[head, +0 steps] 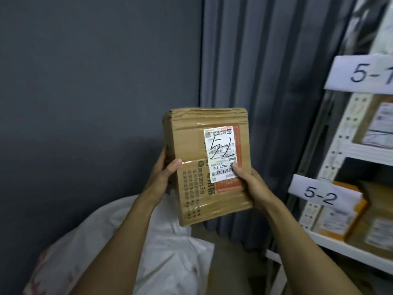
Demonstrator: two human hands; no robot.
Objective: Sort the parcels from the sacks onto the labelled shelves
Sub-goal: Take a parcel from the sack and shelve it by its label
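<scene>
A: Entry, head view. Where is the parcel?

B: Cardboard parcel [204, 167] held up in mid-air at centre, above the white sack [170, 248], left of the shelving. It is apart from both.

A: Material and shape?

B: Brown corrugated card, rectangular, standing on its short end. The top edge is creased and dented, and glossy clear tape bands run across the face. Printed characters run sideways on the lower half. A white shipping label [221, 154] with a barcode is stuck on the right part of the face. Black marker on it reads roughly as a 5 and a 2.

A: Hands?

B: Left hand [163, 177] grips the left edge, thumb flat on the front, fingers wrapped behind. Right hand [253, 184] grips the lower right edge, thumb tip on the label's bottom corner, fingers hidden behind the box.

A: The sack?

B: Thin woven-looking white plastic, crumpled, with faint red print near the lower left.

A: Shelving?

B: White metal rack [350, 250] at right with perforated uprights. Paper tags read 5-1 [365, 73] on the upper level and 5-2 [319, 194] below. A brown labelled box [376, 122] sits behind the upper tag's level, and an orange-and-white carton [340, 216] stands on the 5-2 shelf.

A: Room?

B: Matte blue-grey wall [95, 81] far left, and a pleated grey curtain [265, 71] beside it, hanging behind the parcel.
</scene>
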